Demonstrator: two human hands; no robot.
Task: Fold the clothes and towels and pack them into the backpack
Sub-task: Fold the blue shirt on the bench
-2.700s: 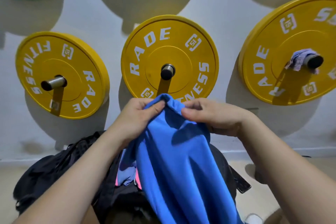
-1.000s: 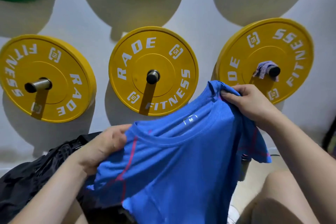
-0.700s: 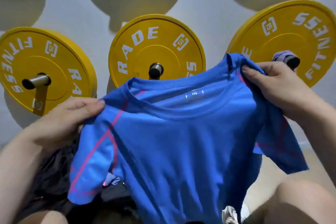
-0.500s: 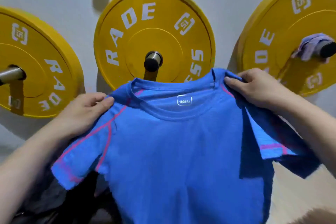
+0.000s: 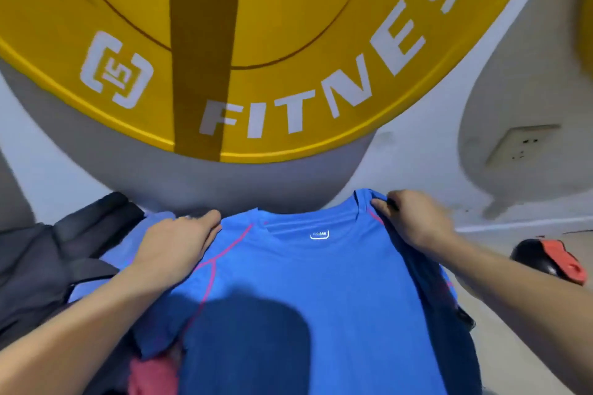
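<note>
shirt-spreading is the step in hand. the blue t-shirt stretches between both hands, its collar level with the fingertips and its body running down past the wrists. the left hand holds one shoulder, fingers laid over the cloth, thumb hidden beneath. the right hand pinches the other shoulder just beside the neckline, fingers curled on the fabric. the dark backpack lies just outside the left knuckles, and a pink cloth shows below that wrist.

to do this well, i judge the two grips should stay level and lightly taut so the collar lies straight. the rumpled sleeve under the left palm needs smoothing before any fold, then both sleeves turn inward.

half a second ago the shirt was held higher, its collar in front of the yellow weight plate. now the hands are lower, the collar sits below the plate's rim, and the plate fills the top of the view. the sleeve beyond the right wrist then hung out. now it drapes darkly under that forearm. both grips are unchanged.
</note>
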